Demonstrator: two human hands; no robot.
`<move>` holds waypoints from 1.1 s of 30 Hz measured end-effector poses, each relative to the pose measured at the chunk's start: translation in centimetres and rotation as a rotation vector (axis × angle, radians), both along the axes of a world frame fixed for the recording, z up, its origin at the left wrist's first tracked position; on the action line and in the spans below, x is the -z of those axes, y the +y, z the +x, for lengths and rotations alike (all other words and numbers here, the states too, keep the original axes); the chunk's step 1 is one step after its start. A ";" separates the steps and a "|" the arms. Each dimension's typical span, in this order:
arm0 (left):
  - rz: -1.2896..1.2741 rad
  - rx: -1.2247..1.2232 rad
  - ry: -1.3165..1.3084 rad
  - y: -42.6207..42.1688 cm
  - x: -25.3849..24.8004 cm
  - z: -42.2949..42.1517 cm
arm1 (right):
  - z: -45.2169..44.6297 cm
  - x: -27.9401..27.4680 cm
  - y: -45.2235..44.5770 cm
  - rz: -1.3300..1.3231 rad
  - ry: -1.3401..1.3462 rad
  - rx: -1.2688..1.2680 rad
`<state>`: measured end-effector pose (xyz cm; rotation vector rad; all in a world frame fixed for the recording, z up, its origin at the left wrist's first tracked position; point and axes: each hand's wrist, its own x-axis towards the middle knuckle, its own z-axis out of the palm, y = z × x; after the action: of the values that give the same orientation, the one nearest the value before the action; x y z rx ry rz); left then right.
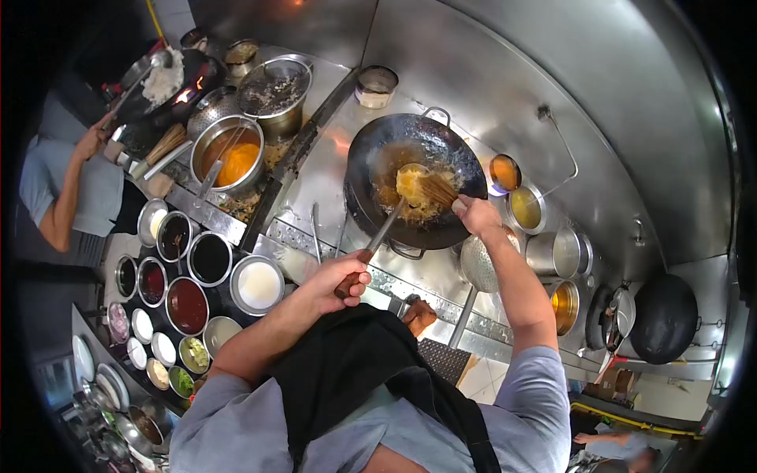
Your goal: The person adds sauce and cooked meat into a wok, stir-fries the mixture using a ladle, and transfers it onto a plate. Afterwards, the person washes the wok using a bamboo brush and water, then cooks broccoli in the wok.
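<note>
Steel walls are gleaming; left hand [335, 284] is gripping a ladle [378, 236], right hand [479, 217] clutching a brush [438, 191], both tools meeting inside 1 wok [371, 150].

Wok [371, 181] on the cooktop [322, 169]; in it, the head of a ladle [384, 232], with a brush [438, 191] immediately right. Beyond the wok's left side, toward the cooktop's far edge: small pot [374, 99]. Along its right: two containers [526, 211], then stockpot [548, 254]. Near right rim: strainer [475, 260]. Left, across a divider [296, 156]: saucepan [261, 162] holding a whisk [209, 183]. Off the cooktop's near left corner: clustered bowls [189, 306].
</note>
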<state>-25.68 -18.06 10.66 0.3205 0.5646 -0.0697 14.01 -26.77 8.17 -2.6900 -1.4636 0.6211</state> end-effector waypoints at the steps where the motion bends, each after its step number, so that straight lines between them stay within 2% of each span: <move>1: 0.015 -0.007 -0.005 -0.3 0.8 0.1 | -1.1 -1.1 0.5 0.010 -0.050 0.054; 2: 0.032 -0.011 -0.008 -0.5 1.3 0.1 | -1.3 -3.0 0.9 -0.129 0.373 0.260; 5: 0.093 -0.021 0.009 -0.7 0.4 0.4 | -2.5 -2.8 0.9 -0.060 -0.131 0.066; 6: 0.097 -0.017 0.009 -0.6 0.5 0.5 | -2.1 -1.8 0.9 -0.027 -0.079 0.125; 8: 0.113 -0.007 0.012 -0.1 0.9 0.6 | 0.0 0.5 0.4 -0.023 -0.004 0.025; 9: 0.108 -0.003 0.017 0.1 1.1 0.6 | -0.2 -0.2 0.2 -0.023 0.032 -0.019; 12: 0.130 0.000 0.028 0.0 1.3 0.9 | -2.4 -1.4 0.6 -0.043 -0.053 0.136; 14: 0.210 0.027 0.047 0.2 0.8 1.2 | -1.2 -0.8 0.1 -0.065 -0.089 0.090; 17: 0.489 0.152 0.017 1.5 4.5 1.5 | -1.0 -2.0 0.0 -0.099 -0.259 0.121; 20: 1.759 0.457 0.347 2.0 4.0 1.8 | -1.3 -4.3 -1.0 0.004 -0.289 0.214; 23: 1.783 0.577 0.398 4.1 2.9 1.7 | -0.3 -4.0 -2.8 0.205 -0.059 0.371; 24: 1.866 0.553 0.385 4.1 4.5 1.4 | 0.1 -3.4 -3.2 0.278 0.013 0.414; 27: 0.991 0.489 0.239 2.8 1.5 0.7 | 2.2 2.9 -3.9 0.480 0.221 0.392; 28: 0.645 0.394 0.104 2.1 2.2 0.2 | 1.4 3.2 -3.6 0.520 0.386 0.391; 29: 0.453 0.305 0.067 1.5 2.7 -0.1 | 1.4 4.7 -3.4 0.551 0.549 0.338; 30: 0.262 0.217 0.032 1.1 2.3 -0.4 | 0.5 2.8 -2.6 0.272 0.565 0.379; 31: 0.070 0.130 -0.001 0.5 2.0 -0.7 | -0.4 0.6 -1.9 -0.010 0.576 0.415; 32: 0.024 0.131 -0.027 -0.2 2.5 -1.0 | 3.9 8.3 -3.1 0.095 0.459 0.137; 33: -0.010 0.116 -0.006 -0.3 2.5 -1.1 | 2.5 5.9 -2.5 0.003 0.121 0.146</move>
<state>-26.81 -18.36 8.13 0.3434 0.5389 -0.1833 16.56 -29.25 2.31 -2.6732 -1.2263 0.7554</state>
